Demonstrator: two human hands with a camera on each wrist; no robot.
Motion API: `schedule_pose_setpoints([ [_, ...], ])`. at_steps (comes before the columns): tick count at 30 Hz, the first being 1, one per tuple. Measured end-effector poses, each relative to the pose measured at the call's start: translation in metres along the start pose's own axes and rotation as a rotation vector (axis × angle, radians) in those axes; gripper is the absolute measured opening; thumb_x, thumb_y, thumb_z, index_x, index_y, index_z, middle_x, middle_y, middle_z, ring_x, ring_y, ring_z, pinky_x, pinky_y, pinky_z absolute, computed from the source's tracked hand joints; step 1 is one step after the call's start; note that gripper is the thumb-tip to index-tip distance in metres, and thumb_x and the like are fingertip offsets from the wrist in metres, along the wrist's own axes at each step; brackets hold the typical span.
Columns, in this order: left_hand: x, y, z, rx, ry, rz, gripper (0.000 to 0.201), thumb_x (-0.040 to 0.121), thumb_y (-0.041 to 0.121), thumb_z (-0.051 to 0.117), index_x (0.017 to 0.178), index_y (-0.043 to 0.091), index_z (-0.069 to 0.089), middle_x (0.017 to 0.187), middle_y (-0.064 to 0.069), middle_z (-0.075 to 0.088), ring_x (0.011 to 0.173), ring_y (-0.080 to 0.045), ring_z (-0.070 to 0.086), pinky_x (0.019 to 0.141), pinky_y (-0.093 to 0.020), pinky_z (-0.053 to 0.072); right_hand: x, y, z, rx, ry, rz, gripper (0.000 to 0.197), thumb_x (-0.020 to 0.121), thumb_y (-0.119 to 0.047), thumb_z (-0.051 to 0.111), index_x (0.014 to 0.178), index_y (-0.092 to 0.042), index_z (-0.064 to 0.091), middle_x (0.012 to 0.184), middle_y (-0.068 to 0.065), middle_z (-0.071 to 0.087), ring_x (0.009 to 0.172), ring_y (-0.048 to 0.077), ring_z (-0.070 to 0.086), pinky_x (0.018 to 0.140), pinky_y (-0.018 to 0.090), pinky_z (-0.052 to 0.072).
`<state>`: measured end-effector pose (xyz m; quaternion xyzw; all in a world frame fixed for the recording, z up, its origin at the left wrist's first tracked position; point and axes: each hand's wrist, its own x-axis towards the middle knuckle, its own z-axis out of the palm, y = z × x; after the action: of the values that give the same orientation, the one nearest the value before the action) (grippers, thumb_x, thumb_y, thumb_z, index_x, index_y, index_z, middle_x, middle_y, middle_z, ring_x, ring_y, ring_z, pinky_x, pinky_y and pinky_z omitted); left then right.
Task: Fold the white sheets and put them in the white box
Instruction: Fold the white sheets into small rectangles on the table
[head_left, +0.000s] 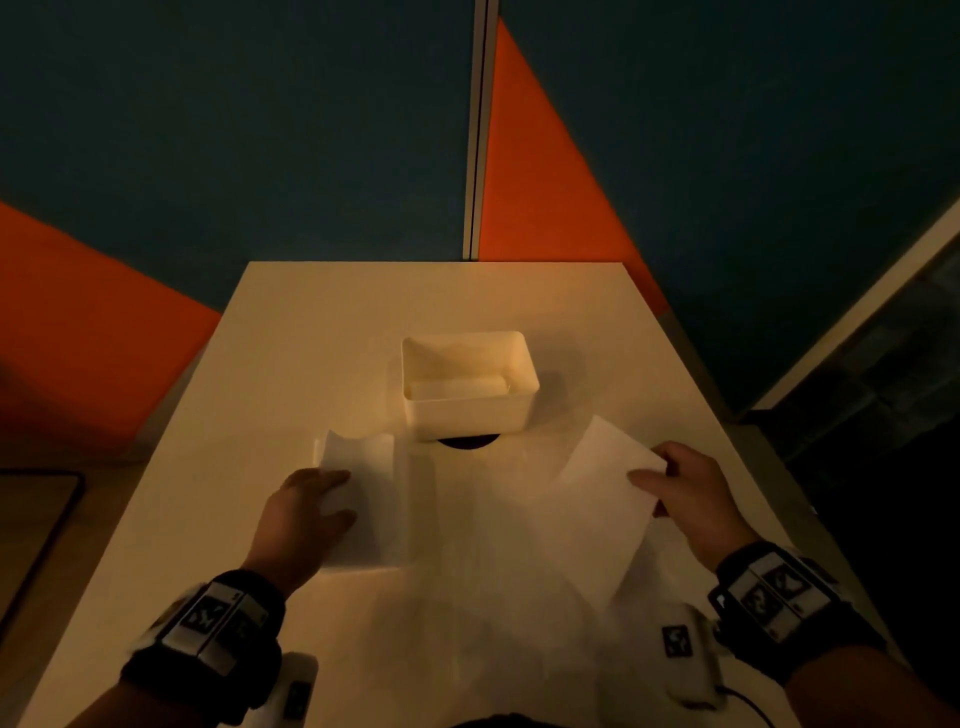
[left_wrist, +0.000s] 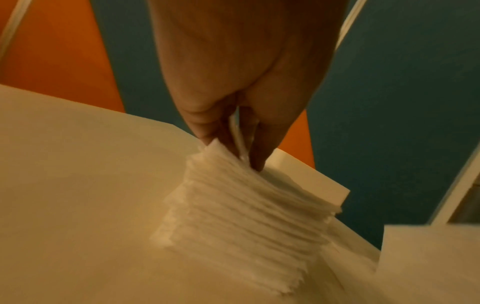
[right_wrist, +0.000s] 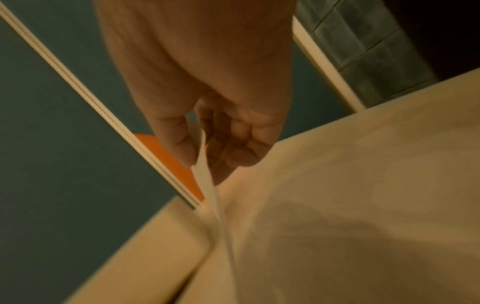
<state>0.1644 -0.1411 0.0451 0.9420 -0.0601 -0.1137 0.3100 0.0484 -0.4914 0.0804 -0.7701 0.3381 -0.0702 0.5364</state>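
Note:
A white box (head_left: 470, 410) stands at the middle of the table, and a folded white sheet (head_left: 457, 387) lies inside it. Left of the box is a stack of white sheets (head_left: 371, 499). My left hand (head_left: 332, 493) rests on that stack with its fingers straight. In the left wrist view the fingertips (left_wrist: 257, 162) touch the top of the stack (left_wrist: 241, 207). My right hand (head_left: 654, 483) pinches one white sheet (head_left: 597, 499) by its right edge and holds it tilted above the table. The right wrist view shows the thumb and fingers (right_wrist: 233, 158) closed on the sheet's edge (right_wrist: 207, 185).
A dark round patch (head_left: 467, 442) shows on the table just in front of the box. A dark-rimmed flat object (head_left: 36, 525) sits off the table's left side. Orange and teal partition walls (head_left: 545, 182) close off the back, and the table (head_left: 311, 322) ends near them.

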Motion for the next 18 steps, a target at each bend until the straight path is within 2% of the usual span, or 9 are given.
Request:
schedule_pose_setpoints([
  [4, -0.003, 0.002, -0.002, 0.218, 0.048, -0.002, 0.059, 0.076, 0.033, 0.074, 0.131, 0.027, 0.053, 0.148, -0.014, 0.025, 0.129, -0.041, 0.026, 0.108, -0.049, 0.027, -0.015, -0.034, 0.005, 0.059, -0.089, -0.141, 0.008, 0.085, -0.006, 0.062, 0.092, -0.01, 0.064, 0.093, 0.01, 0.068, 0.09, 0.025, 0.064, 0.074, 0.039, 0.053],
  [6, -0.002, 0.012, -0.004, 0.25, 0.07, 0.034, 0.067, 0.074, 0.044, 0.072, 0.134, 0.033, 0.047, 0.15, -0.01, 0.023, 0.132, -0.04, 0.022, 0.107, -0.054, 0.027, -0.022, -0.05, 0.007, 0.055, -0.15, -0.205, 0.01, 0.085, -0.006, 0.064, 0.094, -0.009, 0.066, 0.092, 0.009, 0.07, 0.088, 0.025, 0.066, 0.076, 0.041, 0.054],
  [8, 0.0, 0.025, -0.006, 0.186, 0.031, 0.112, 0.074, 0.07, 0.059, 0.067, 0.136, 0.036, 0.042, 0.149, -0.003, 0.028, 0.134, -0.033, 0.024, 0.108, -0.052, 0.028, -0.029, -0.065, 0.01, 0.055, -0.229, -0.259, 0.012, 0.082, -0.004, 0.066, 0.092, -0.01, 0.068, 0.089, 0.008, 0.072, 0.084, 0.021, 0.068, 0.075, 0.037, 0.055],
  [10, 0.001, 0.041, -0.008, 0.0, -0.094, 0.198, 0.083, 0.066, 0.064, 0.067, 0.138, 0.039, 0.036, 0.145, 0.007, 0.035, 0.134, -0.021, 0.028, 0.111, -0.045, 0.028, -0.035, -0.078, 0.014, 0.073, -0.313, -0.299, 0.014, 0.08, -0.001, 0.068, 0.091, -0.01, 0.069, 0.087, 0.007, 0.073, 0.082, 0.018, 0.069, 0.074, 0.031, 0.056],
  [13, -0.005, 0.067, -0.009, -0.403, -0.358, 0.218, 0.087, 0.067, 0.047, 0.077, 0.14, 0.042, 0.029, 0.138, 0.02, 0.039, 0.127, -0.003, 0.034, 0.107, -0.028, 0.028, -0.043, -0.095, 0.02, 0.125, -0.432, -0.313, 0.017, 0.078, 0.002, 0.068, 0.09, -0.01, 0.069, 0.085, 0.004, 0.073, 0.081, 0.015, 0.07, 0.072, 0.024, 0.057],
  [15, -0.012, 0.081, -0.01, -0.571, -0.471, 0.221, 0.088, 0.064, 0.045, 0.08, 0.136, 0.047, 0.03, 0.131, 0.024, 0.048, 0.121, 0.002, 0.043, 0.103, -0.026, 0.031, -0.047, -0.103, 0.024, 0.187, -0.495, -0.311, 0.019, 0.078, 0.004, 0.066, 0.089, -0.011, 0.068, 0.081, 0.001, 0.073, 0.078, 0.012, 0.069, 0.069, 0.022, 0.057],
  [16, -0.013, 0.086, -0.01, -0.648, -0.51, 0.237, 0.087, 0.06, 0.047, 0.079, 0.134, 0.045, 0.034, 0.128, 0.021, 0.054, 0.119, 0.001, 0.048, 0.103, -0.026, 0.034, -0.048, -0.106, 0.025, 0.218, -0.513, -0.307, 0.019, 0.078, 0.005, 0.065, 0.089, -0.011, 0.067, 0.079, -0.001, 0.073, 0.077, 0.01, 0.069, 0.067, 0.022, 0.057],
  [18, -0.015, 0.091, -0.01, -0.826, -0.555, 0.224, 0.082, 0.053, 0.047, 0.081, 0.128, 0.031, 0.05, 0.122, 0.009, 0.064, 0.114, -0.008, 0.058, 0.094, -0.026, 0.047, -0.048, -0.109, 0.028, 0.278, -0.524, -0.29, 0.019, 0.079, 0.005, 0.064, 0.09, -0.009, 0.066, 0.079, -0.002, 0.073, 0.076, 0.01, 0.069, 0.064, 0.022, 0.056],
])
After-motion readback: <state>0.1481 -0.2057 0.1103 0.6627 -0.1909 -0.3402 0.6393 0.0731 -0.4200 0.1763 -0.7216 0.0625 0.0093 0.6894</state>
